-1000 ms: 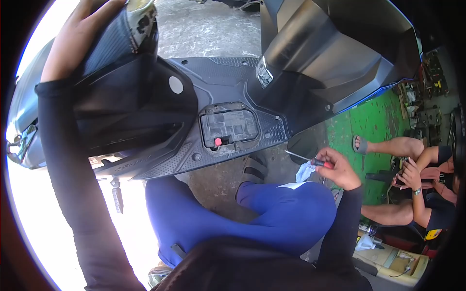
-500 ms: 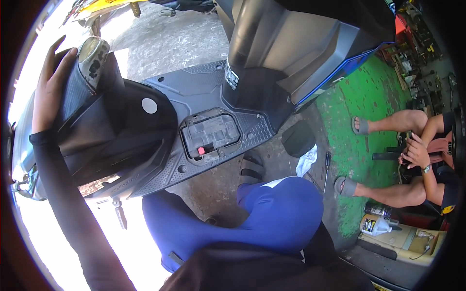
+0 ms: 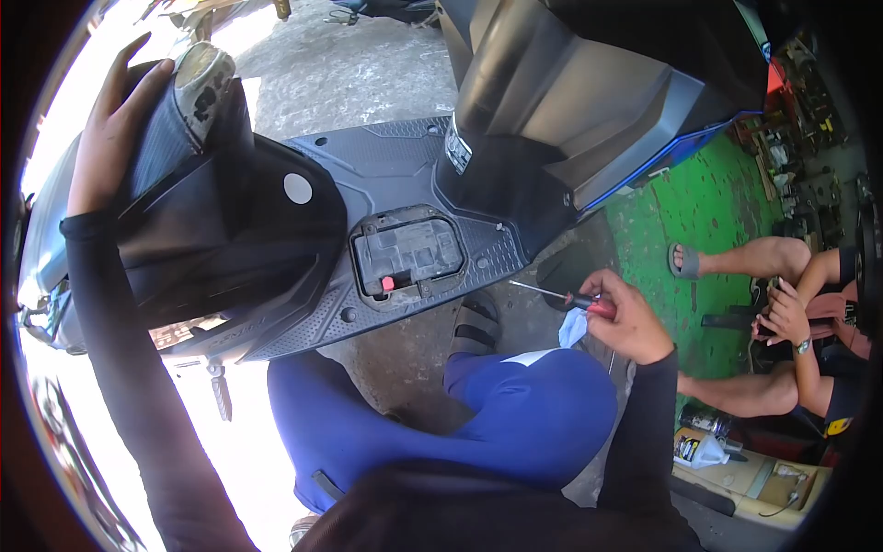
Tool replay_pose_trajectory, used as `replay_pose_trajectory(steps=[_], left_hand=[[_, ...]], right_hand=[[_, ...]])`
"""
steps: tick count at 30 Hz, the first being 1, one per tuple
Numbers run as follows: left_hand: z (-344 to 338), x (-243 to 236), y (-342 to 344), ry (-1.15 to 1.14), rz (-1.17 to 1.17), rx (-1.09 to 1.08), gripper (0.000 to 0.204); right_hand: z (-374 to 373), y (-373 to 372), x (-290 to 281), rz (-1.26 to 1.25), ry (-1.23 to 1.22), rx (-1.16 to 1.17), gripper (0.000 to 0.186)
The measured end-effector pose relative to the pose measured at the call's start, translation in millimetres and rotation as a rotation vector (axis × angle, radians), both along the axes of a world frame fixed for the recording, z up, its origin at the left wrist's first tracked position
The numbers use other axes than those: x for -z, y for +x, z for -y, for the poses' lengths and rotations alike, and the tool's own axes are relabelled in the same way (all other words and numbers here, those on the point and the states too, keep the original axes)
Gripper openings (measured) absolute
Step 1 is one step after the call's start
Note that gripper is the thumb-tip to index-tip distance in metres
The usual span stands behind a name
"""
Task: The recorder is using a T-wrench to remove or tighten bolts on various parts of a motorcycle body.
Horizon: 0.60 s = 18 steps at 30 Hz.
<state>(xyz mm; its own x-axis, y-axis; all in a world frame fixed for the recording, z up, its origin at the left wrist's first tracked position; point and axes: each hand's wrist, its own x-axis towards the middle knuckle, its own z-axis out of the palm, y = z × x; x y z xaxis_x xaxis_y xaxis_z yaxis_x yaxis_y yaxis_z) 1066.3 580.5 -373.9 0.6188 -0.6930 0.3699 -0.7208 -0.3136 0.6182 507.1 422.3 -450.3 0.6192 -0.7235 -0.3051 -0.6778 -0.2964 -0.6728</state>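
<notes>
My left hand [image 3: 108,143] lies on the front of the scooter's black seat [image 3: 164,133], fingers spread, beside a worn patch with torn cover. My right hand [image 3: 635,324] grips a screwdriver [image 3: 581,302] by its red and black handle. The thin shaft points left, toward the edge of the scooter's grey floorboard [image 3: 368,166]. In the floorboard is an uncovered compartment [image 3: 457,241] with a battery [image 3: 391,247] inside and a red cap [image 3: 387,282] at its near side. The screwdriver's tip is apart from the compartment.
A dark panel [image 3: 559,267] and a pale cloth [image 3: 572,327] lie on the floor behind my right hand. At right, another person [image 3: 786,313] sits with hands together. A funnel-topped bottle [image 3: 701,449] stands lower right. My blue-clad knee [image 3: 561,396] is below the floorboard.
My right hand has come into view from below, holding a screwdriver. The screwdriver on the floor no longer shows where it lay. My left hand stays on the seat; the view has shifted slightly.
</notes>
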Motion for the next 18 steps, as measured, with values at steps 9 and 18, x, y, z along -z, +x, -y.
replay_pose_trajectory(steps=[9,18], left_hand=[[-4,0,11,-0.025,0.058,0.076,0.061],[-2,3,7,-0.017,0.055,0.076,0.059]], right_hand=[[5,-11,18,0.039,0.029,0.035,0.028],[-9,-166,186,0.44,0.623,0.629,0.023]])
